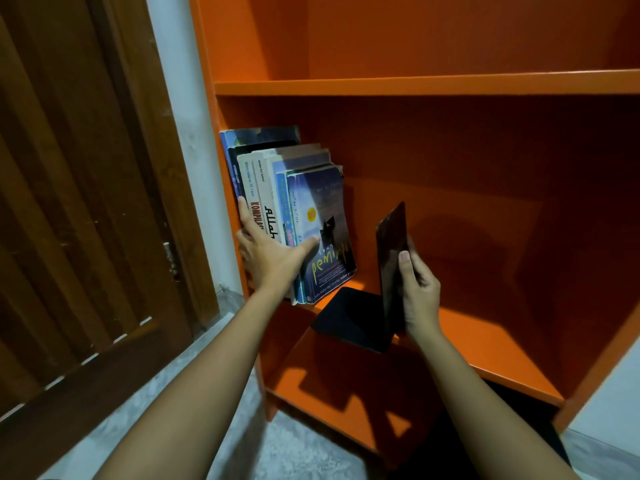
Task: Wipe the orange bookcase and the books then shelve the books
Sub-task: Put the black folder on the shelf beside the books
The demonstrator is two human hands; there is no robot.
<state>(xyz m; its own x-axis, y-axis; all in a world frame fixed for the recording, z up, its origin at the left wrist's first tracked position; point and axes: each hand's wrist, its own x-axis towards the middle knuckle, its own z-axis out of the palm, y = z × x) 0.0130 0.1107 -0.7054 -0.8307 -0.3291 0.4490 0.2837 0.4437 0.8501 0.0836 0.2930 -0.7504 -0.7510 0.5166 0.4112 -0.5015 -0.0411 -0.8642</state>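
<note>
Apparently shelving is nearing its end: the left hand (pixel 273 258), grip spread, is bracing a row of upright paperback books (pixel 311 209) at centre-left inside the orange wooden bookcase (pixel 415 84), while the right hand (pixel 417 289) is pinching a black L-shaped metal bookend (pixel 389 244) just beside them.

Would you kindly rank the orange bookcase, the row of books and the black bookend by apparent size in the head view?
1. orange bookcase
2. row of books
3. black bookend, nearer the camera yet clearly smaller-looking
</note>
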